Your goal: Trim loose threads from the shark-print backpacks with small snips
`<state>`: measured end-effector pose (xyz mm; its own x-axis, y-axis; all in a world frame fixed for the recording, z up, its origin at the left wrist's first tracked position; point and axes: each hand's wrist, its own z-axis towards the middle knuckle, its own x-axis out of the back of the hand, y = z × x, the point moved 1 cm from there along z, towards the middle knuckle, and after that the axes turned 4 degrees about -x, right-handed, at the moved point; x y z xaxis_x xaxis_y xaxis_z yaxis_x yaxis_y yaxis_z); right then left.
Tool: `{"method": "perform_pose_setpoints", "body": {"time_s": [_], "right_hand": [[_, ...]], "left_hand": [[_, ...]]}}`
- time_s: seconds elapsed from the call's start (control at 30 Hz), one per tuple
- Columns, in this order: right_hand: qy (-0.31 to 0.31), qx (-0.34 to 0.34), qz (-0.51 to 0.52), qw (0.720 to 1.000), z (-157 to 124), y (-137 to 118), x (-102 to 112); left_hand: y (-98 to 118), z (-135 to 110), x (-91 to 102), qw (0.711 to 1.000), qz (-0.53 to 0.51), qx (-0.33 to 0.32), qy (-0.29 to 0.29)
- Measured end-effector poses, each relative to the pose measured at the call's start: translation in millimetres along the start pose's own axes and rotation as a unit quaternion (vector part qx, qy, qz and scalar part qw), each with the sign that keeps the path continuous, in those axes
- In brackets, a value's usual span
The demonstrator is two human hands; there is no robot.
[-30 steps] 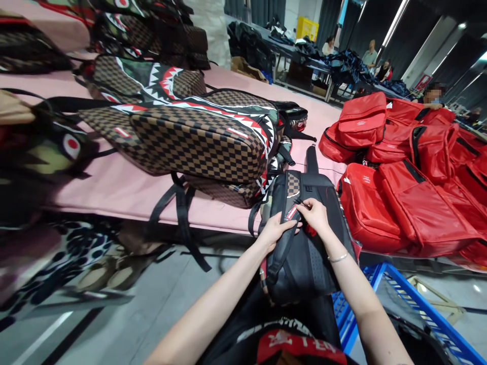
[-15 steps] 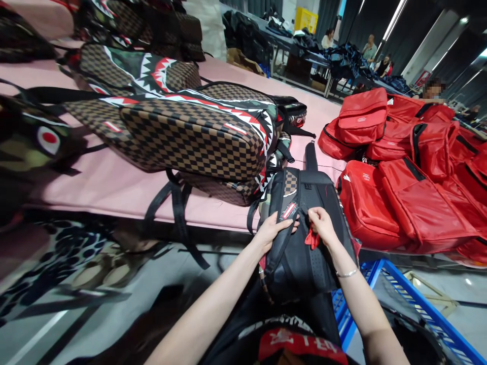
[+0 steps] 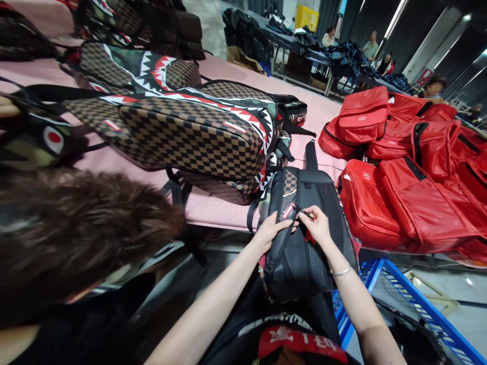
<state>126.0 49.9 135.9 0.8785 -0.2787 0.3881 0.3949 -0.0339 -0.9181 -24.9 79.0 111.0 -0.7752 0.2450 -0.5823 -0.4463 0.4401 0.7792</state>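
Note:
A black backpack (image 3: 327, 197) leans against me at the table edge, its padded back and shoulder straps facing up. My left hand (image 3: 269, 232) is closed round one shoulder strap (image 3: 279, 248), just below a red-and-white label (image 3: 287, 211) under clear plastic. In my right hand (image 3: 318, 225), thumb and fingers pinch a small black-and-red tool (image 3: 303, 210); its dark tip points at the strap beside the label. The fingers cover part of it, so its exact kind is unclear. Brown-checked backpacks with a shark-mouth print (image 3: 190, 137) lie just beyond, to the left.
Red bags (image 3: 422, 203) are piled on the right of the pink table (image 3: 224, 218). A blue plastic basket (image 3: 418, 304) stands below them. Close on my left, a person's dark-haired head (image 3: 83, 243) leans in. Other people work at far tables.
My right hand has moved up and left, bringing the tool's tip to the strap by the label. My left hand stays put. A person's head has come in from the left.

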Motion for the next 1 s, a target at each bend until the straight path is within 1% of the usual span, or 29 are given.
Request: {"method": "perform_pose_setpoints", "body": {"time_s": [0.13, 0.23, 0.37, 0.57, 0.73, 0.8, 0.87, 0.93, 1.0], "right_hand": [[0.007, 0.018, -0.021, 1.0, 6, 4, 1], [0.008, 0.018, -0.026, 0.999, 7, 10, 2], [-0.022, 0.01, -0.034, 0.999, 7, 10, 7], [-0.061, 0.056, -0.088, 0.993, 17, -3, 15], [-0.09, 0.087, -0.09, 0.988, 31, 0, 15], [-0.095, 0.094, -0.079, 0.988, 35, 3, 14], [-0.105, 0.09, -0.047, 0.989, 39, 6, 12], [-0.12, 0.07, 0.005, 0.99, 44, 9, 12], [-0.15, 0.041, 0.052, 0.986, 50, 11, 13]], "left_hand": [[0, -1, -0.1, 1.0, 0.0, 0.0, -0.004], [0, -1, 0.7, 1.0, 0.003, -0.001, -0.004], [0, 0, 1.6, 1.0, 0.005, -0.003, -0.01], [0, -1, 2.2, 1.0, 0.011, -0.007, -0.014], [-1, -1, 4.5, 1.0, 0.017, -0.006, -0.016], [-2, 0, 5.3, 1.0, 0.018, -0.005, -0.014], [-2, 0, 5.6, 1.0, 0.017, -0.003, -0.015], [0, 0, 5.7, 1.0, 0.014, 0.0, -0.018], [3, -1, 6.1, 1.0, 0.015, 0.005, -0.021]]}}
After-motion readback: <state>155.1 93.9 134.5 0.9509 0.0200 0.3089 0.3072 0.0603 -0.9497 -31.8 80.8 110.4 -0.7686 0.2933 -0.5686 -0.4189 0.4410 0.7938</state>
